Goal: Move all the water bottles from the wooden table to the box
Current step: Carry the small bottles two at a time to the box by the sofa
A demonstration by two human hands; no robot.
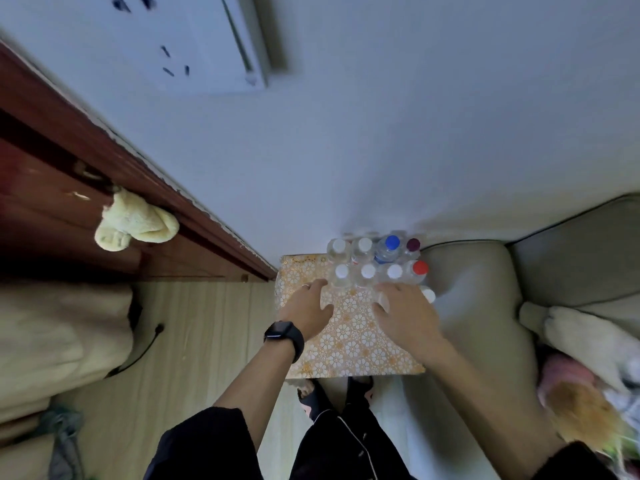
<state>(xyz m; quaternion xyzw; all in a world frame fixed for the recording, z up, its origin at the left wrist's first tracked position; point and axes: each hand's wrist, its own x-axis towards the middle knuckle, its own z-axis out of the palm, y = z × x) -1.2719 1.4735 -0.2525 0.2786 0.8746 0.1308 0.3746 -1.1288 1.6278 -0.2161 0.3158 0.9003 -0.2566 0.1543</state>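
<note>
9 water bottles [367, 271] (6 white caps, 1 blue, 1 red, 1 purple) stand at the far end of the floral-covered table [349, 341], by the wall [381, 150]. Left hand [308, 308]: fingers straight, empty. Right hand [407, 315]: grip indeterminate.

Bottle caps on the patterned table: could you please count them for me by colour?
White caps: 6
Blue cap: 1
Red cap: 1
Dark purple cap: 1
Total: 9 plainly visible; any behind are too blurred to count.
</note>
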